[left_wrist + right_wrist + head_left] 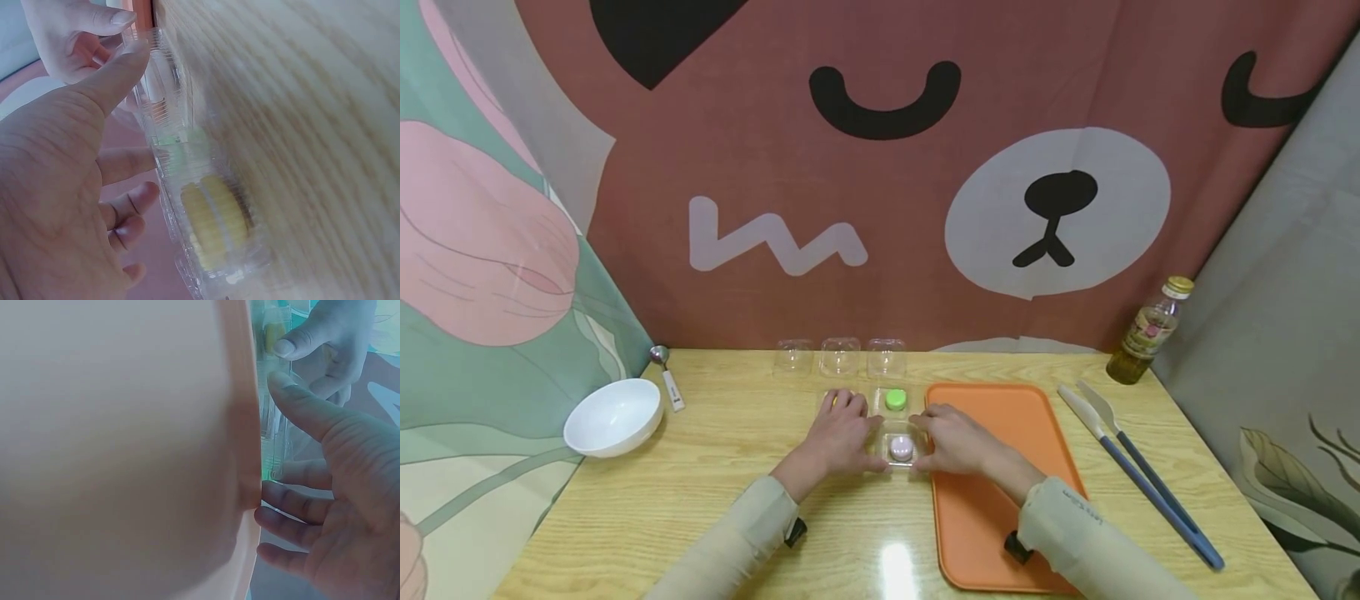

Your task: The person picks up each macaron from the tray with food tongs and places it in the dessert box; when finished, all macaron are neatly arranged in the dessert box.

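A pale lilac macaron (pixel 901 448) sits in a small clear plastic box (pixel 897 463) at the middle of the table. At the box's left side my left hand (pixel 841 437) grips it between thumb and index finger. My right hand (pixel 958 442) grips the right side the same way, its other fingers beside the orange tray (pixel 1007 517). Just behind stands a green macaron (pixel 896 399) in another clear box. A yellow macaron (pixel 215 219), also in clear plastic, shows below the left fingers in the left wrist view; in the head view that hand mostly hides it.
Three clear plastic cups (pixel 840 358) line the table's back edge. A white bowl (pixel 613 418) and a measuring spoon (pixel 667 379) lie at left. On the right are two long-handled spreading knives (pixel 1142 475) and an oil bottle (pixel 1144 333).
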The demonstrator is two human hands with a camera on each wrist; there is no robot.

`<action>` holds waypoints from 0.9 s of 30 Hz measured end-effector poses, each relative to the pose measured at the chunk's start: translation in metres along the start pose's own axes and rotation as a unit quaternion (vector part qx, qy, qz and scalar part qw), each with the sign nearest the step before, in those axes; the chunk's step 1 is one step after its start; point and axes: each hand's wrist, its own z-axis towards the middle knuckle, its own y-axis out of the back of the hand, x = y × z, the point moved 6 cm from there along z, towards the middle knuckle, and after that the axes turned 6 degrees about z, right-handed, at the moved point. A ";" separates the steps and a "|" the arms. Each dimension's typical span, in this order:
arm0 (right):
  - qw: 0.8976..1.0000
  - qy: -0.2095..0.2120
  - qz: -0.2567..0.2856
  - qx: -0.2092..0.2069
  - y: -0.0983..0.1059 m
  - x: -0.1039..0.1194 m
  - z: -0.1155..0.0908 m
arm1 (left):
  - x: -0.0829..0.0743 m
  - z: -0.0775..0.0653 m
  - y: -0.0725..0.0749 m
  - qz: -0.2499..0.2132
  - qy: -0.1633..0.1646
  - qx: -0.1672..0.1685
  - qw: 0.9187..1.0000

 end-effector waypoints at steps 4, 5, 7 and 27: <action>1.000 -0.008 0.010 0.005 0.000 0.000 -0.001 | 0.001 -0.001 -0.001 -0.010 0.002 0.001 1.000; 1.000 -0.011 0.013 0.007 0.000 0.000 -0.001 | 0.001 -0.001 -0.001 -0.013 0.003 0.001 1.000; 1.000 -0.015 0.015 0.011 0.000 0.000 -0.002 | 0.001 -0.002 -0.002 -0.018 0.003 0.001 1.000; 0.999 -0.030 0.037 0.024 0.007 -0.009 -0.001 | 0.038 -0.029 0.015 -0.122 0.034 -0.034 0.991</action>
